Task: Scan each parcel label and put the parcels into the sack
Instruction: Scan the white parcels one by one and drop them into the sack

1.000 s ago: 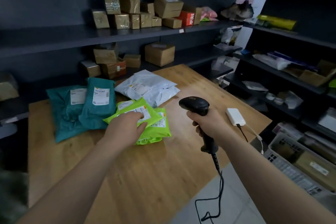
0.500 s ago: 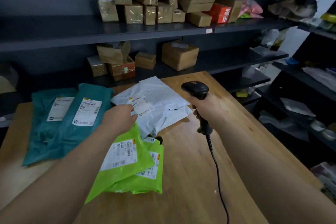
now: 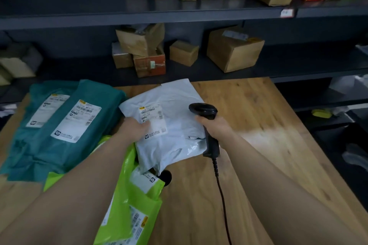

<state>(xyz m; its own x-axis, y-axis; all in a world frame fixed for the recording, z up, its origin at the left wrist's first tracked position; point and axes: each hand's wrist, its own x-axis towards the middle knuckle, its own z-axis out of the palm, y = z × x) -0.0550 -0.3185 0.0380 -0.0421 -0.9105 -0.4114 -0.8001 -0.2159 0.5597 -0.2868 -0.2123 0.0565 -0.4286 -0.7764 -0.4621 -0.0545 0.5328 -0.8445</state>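
Observation:
A white poly parcel (image 3: 179,125) with a printed label (image 3: 153,121) lies partly raised over two lime-green parcels (image 3: 139,195) at the table's middle. My left hand (image 3: 133,129) grips its left edge, thumb on the label. My right hand (image 3: 216,127) holds a black corded barcode scanner (image 3: 203,110) by the handle, its head over the white parcel's right side. Two teal parcels (image 3: 65,125) with white labels lie overlapping at the left. No sack is in view.
The wooden table (image 3: 258,145) ends at the right above dark lower shelves. Dark shelving (image 3: 179,12) behind it carries several cardboard boxes (image 3: 233,49). A small dark round object (image 3: 166,177) peeks from under the white parcel. The scanner's cord (image 3: 221,195) trails toward me.
My left hand left the lime-green parcel and took hold of the white parcel. My right hand brought the scanner in over the white parcel. The view moved closer.

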